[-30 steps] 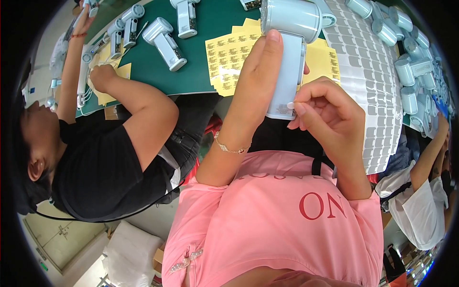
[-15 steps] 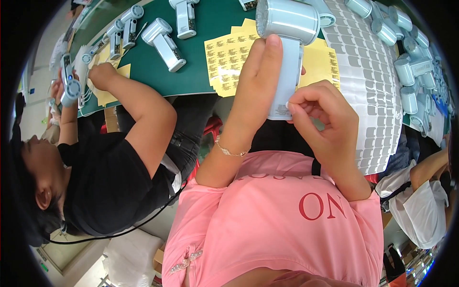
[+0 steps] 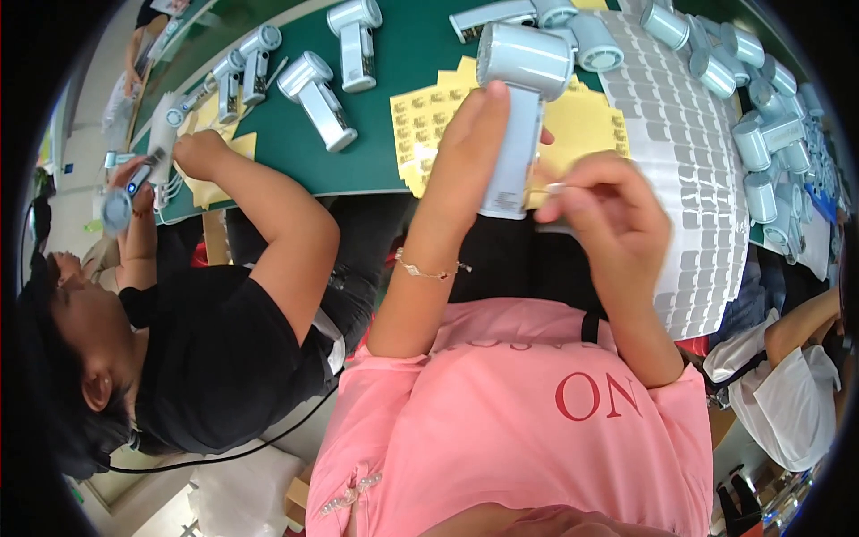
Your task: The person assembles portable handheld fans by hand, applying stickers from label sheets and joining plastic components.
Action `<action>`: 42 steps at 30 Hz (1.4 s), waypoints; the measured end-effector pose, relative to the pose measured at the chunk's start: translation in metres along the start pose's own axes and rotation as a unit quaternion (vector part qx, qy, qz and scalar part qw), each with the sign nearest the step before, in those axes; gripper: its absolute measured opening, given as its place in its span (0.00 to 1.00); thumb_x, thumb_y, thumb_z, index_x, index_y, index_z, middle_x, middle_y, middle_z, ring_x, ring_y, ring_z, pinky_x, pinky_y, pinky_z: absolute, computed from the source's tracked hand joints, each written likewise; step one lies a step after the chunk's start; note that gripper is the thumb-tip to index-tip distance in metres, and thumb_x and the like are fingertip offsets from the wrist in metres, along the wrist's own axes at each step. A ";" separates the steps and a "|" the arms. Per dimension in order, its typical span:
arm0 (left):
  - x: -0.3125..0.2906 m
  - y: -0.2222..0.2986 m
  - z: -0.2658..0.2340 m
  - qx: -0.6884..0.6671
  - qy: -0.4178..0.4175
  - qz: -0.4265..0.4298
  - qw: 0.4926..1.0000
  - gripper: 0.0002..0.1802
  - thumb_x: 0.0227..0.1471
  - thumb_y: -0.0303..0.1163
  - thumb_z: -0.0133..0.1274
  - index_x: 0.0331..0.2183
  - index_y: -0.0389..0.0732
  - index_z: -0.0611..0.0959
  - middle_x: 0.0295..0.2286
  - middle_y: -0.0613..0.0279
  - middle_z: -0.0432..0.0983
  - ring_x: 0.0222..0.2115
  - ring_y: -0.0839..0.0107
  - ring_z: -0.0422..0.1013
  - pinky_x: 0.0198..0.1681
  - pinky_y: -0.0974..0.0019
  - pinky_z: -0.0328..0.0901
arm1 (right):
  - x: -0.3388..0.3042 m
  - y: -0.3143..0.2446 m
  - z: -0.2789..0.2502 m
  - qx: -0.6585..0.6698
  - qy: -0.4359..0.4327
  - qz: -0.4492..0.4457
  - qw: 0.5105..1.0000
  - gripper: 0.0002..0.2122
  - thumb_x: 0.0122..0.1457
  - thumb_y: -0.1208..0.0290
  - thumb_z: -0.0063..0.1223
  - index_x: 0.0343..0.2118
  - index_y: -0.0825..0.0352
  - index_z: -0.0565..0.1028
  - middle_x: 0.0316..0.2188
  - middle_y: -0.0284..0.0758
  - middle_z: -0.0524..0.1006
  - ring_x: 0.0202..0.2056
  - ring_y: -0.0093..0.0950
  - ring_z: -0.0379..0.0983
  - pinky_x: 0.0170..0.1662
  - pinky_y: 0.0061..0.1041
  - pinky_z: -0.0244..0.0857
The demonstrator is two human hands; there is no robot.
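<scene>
My left hand (image 3: 472, 134) is closed around the handle of a light-blue handheld device (image 3: 517, 152) shaped like a hair dryer, its thumb lying along the handle. The drum-shaped head (image 3: 526, 61) points away from me and the flat handle face is turned up, with fine dark print near its lower end. My right hand (image 3: 619, 201) hovers just right of that lower end, apart from it, thumb and forefinger pinched together. Something small and pale shows at the fingertips, too blurred to name. Under the device lie yellow sticker sheets (image 3: 419, 134) with rows of small dark print.
Sheets of grey labels (image 3: 693, 192) hang over the table edge at right. More such devices stand or lie on the green table (image 3: 394, 166), with a pile (image 3: 774, 134) at far right. A co-worker (image 3: 224, 349) on the left holds a similar device; another person's arm (image 3: 801, 327) shows at right.
My right hand has drawn slightly away from the handle's lower end, fingertips still pinched. The held device has shifted a little left and down in view. The co-worker's device has moved downward.
</scene>
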State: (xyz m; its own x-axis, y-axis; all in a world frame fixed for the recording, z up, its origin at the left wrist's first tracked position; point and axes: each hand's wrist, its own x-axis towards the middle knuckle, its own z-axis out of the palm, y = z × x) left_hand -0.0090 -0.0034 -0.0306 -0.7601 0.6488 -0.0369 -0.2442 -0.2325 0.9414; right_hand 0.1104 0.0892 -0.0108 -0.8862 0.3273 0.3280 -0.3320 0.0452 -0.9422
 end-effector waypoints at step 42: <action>-0.002 0.028 -0.052 0.221 0.101 0.052 0.969 0.22 0.48 0.44 0.56 0.39 0.36 0.75 0.26 0.67 0.75 0.24 0.83 0.67 0.27 0.78 0.62 | 0.038 0.061 -0.011 -0.229 -0.067 0.166 0.957 0.04 0.52 0.77 0.54 0.29 0.71 0.74 0.20 0.25 0.71 0.21 0.11 0.61 0.25 0.13 0.57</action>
State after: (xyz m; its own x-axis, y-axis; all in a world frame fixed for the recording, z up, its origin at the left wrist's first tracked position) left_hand -0.0460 -0.0488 -0.0218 -0.8798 0.4733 0.0441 0.0890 0.0729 0.9934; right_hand 0.0601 0.1145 -0.0562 -0.9621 0.2723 -0.0173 0.1238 0.3793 -0.9170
